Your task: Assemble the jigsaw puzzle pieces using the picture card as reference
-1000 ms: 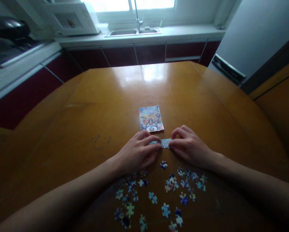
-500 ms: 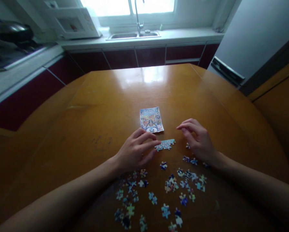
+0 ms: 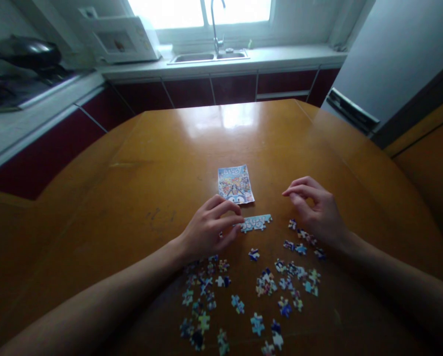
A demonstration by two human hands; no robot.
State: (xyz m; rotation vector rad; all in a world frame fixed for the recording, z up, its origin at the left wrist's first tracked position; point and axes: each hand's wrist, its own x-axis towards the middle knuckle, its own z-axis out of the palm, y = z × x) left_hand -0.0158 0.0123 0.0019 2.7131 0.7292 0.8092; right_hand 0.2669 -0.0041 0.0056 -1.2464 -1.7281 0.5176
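Note:
My left hand (image 3: 214, 225) rests by the left end of a joined strip of light-blue puzzle pieces (image 3: 256, 223), fingertips touching it and fingers apart. My right hand (image 3: 316, 207) hovers right of the strip, thumb and fingertips close together; whether something small is between them is hidden. Just beyond the strip lies a printed picture sheet (image 3: 236, 184). A single dark-blue piece (image 3: 254, 254) lies on the near side of the strip. Some pieces (image 3: 306, 237) are beside and partly under my right hand.
Many loose puzzle pieces (image 3: 266, 283) are scattered over the near part of the wooden table (image 3: 162, 148), with another group (image 3: 202, 321) at the left. Beyond the table are a sink (image 3: 195, 58), a microwave (image 3: 119, 42), a stove with a pan (image 3: 30, 52) and a fridge (image 3: 388, 54).
My right hand has moved a little to the right, away from the strip, uncovering some pieces. My left hand stays at the strip. The whole view has shifted slightly.

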